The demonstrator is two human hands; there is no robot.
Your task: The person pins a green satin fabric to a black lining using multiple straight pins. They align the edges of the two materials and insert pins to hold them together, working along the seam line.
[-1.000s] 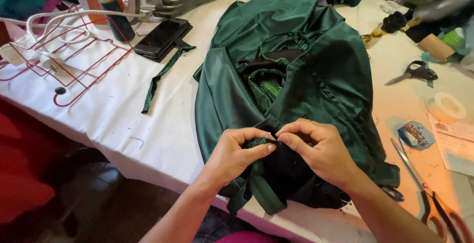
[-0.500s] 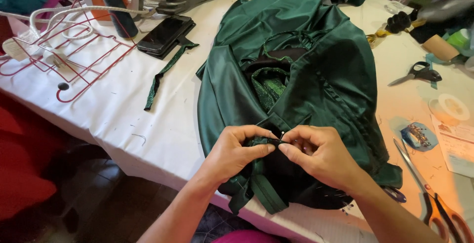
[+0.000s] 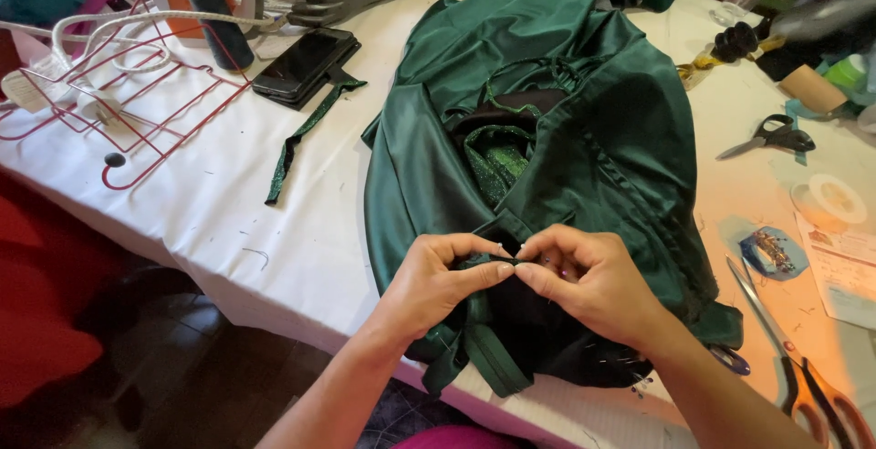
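A dark green satin garment lies spread over the white table, with a glittery green lining showing in its middle. My left hand and my right hand meet at its near edge. Both pinch a small fold of the green fabric between thumb and fingertips, the fingertips almost touching. A dark strap of the garment hangs over the table edge below my hands.
A loose green fabric strip, a black phone, a dark thread cone and a red wire rack lie at left. Black scissors, orange-handled scissors, a pin holder and a tape roll lie at right.
My hands have stayed pinched on the fabric edge, the fingertips drawn slightly closer together. The view has shifted a little to the right.
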